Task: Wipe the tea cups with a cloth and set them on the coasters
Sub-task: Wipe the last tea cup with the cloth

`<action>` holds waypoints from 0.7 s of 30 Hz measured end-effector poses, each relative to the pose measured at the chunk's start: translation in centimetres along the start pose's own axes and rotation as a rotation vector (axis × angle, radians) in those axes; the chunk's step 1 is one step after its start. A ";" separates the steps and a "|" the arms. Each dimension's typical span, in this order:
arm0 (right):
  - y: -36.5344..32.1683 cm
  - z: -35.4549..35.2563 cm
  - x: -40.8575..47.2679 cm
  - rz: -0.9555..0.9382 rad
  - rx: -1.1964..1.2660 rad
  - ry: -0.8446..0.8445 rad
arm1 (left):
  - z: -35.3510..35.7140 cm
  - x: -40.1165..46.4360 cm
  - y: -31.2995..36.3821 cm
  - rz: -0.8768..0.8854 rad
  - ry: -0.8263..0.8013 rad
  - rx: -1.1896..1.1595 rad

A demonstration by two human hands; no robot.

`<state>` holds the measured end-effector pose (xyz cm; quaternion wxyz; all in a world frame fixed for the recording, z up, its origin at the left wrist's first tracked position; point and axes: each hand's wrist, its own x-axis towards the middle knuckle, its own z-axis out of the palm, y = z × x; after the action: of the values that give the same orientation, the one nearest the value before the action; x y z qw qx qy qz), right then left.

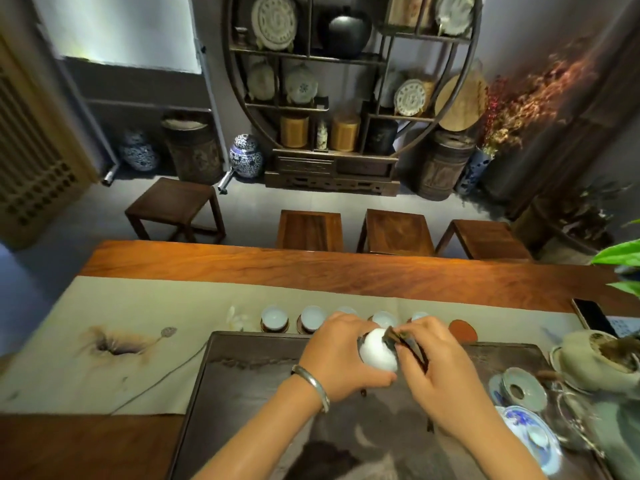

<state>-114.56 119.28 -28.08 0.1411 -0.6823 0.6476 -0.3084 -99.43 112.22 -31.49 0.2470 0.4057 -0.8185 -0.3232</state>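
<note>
White glazed cup [378, 349], light, slippery, fragile: left hand [341, 355] cradles its wall; right hand [438, 365] pinches dark cloth [408, 344] at rim.

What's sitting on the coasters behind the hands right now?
Pale cups stand on coasters in a row, five as far as visible; both hands partly cover three. The red-brown coaster at the right end is bare.
</note>
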 end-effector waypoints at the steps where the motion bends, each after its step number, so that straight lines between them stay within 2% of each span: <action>1: -0.1 0.1 0.1 -0.002 -0.011 -0.019 | 0.0 -0.2 -0.1 -0.003 0.007 0.000; 7: -0.1 -0.5 1.1 -0.047 -0.034 -0.111 | 0.4 -0.1 0.2 -0.015 0.061 0.039; 13: 1.0 -2.8 2.4 -0.117 -0.066 -0.182 | 0.9 1.7 1.3 0.034 0.088 -0.047; 17: 1.8 -4.2 3.2 -0.177 -0.124 -0.231 | 1.3 2.8 1.7 0.033 0.025 -0.012; 19: 2.1 -4.7 3.7 -0.173 -0.113 -0.223 | 1.1 3.5 2.1 0.023 -0.002 -0.059; 21: 2.3 -4.6 4.4 -0.136 -0.111 -0.143 | 0.6 4.4 2.6 0.031 0.048 -0.031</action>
<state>-119.29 115.68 -24.82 0.1278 -0.7519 0.6040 -0.2314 -103.55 109.94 -29.40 0.2779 0.3966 -0.8134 -0.3221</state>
